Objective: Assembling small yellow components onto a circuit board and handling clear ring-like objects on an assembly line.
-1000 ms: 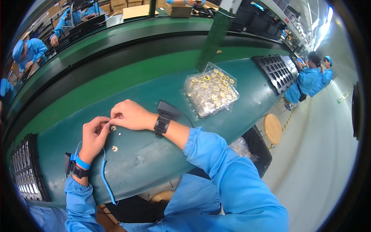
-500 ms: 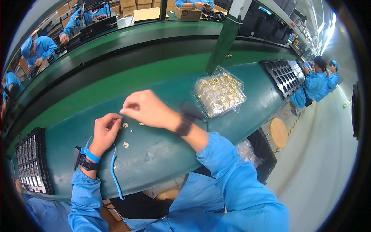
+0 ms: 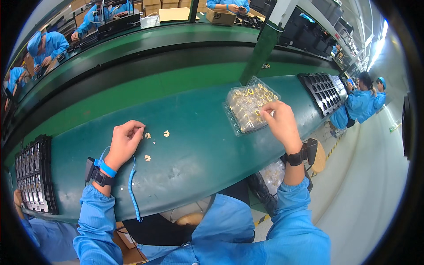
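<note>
My left hand is over the green bench mat with thumb and fingertips pinched together; whatever lies between them is too small to make out. Beside its fingertips are small gold-coloured round pieces: one very close, another farther right and a third nearer to me. My right hand reaches to the right edge of a stack of clear plastic trays filled with gold ring-shaped parts. Its thumb and forefinger come together over the top tray; I cannot see what they hold.
A black compartment tray with parts sits at the far left, another black tray at the right. A green post rises behind the clear trays. A coiled blue cord runs from my left wrist. Co-workers sit across the line.
My right hand has swung from beside my left hand over to the clear trays on the right. The left hand stays nearly in place, and the gold piece previously partly covered now shows fully.
</note>
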The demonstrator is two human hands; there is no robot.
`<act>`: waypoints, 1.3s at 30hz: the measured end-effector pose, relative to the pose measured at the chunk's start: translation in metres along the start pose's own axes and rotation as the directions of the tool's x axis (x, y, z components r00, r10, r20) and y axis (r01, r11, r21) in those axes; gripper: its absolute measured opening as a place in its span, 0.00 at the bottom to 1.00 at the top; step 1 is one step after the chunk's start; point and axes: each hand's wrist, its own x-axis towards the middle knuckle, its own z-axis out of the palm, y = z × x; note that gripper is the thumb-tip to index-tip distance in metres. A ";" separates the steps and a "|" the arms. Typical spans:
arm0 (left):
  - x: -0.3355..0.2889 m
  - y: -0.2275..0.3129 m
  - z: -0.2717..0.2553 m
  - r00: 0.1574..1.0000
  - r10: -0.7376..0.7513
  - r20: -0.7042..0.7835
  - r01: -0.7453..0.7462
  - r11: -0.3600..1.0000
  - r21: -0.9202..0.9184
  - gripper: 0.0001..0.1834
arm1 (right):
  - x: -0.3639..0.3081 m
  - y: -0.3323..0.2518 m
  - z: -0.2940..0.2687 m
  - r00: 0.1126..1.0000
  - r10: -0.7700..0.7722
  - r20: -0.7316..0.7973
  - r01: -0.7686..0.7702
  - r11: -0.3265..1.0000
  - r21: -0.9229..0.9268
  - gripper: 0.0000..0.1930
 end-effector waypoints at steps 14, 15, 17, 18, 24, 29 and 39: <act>0.005 -0.009 0.006 0.993 0.117 0.009 -0.117 0.993 -0.035 0.09 | 0.018 0.056 -0.002 0.972 -0.072 0.223 0.076 0.997 -0.009 0.13; 0.002 -0.012 0.006 0.994 0.111 -0.013 -0.111 0.993 -0.037 0.08 | 0.022 0.054 0.001 0.966 -0.064 0.252 0.051 0.997 0.061 0.14; -0.004 -0.016 0.000 0.996 0.083 -0.023 -0.083 0.997 0.000 0.09 | 0.030 0.046 0.011 0.955 -0.043 0.293 0.009 0.993 0.115 0.13; -0.006 -0.015 -0.004 0.997 0.079 -0.023 -0.079 0.997 -0.002 0.09 | 0.034 0.042 0.012 0.946 -0.030 0.322 -0.016 0.990 0.138 0.12; -0.007 -0.007 -0.003 0.993 0.117 -0.024 -0.117 0.993 -0.008 0.09 | 0.046 0.052 0.002 0.894 -0.011 0.448 -0.056 0.989 0.136 0.12; -0.013 -0.006 -0.009 0.998 0.058 -0.011 -0.058 0.998 -0.001 0.09 | 0.056 0.049 0.005 0.866 -0.070 0.496 -0.048 0.974 0.221 0.12; -0.014 -0.006 -0.006 0.993 0.115 -0.034 -0.117 0.991 -0.058 0.07 | 0.063 0.096 0.026 0.942 -0.214 0.259 0.209 0.977 0.045 0.14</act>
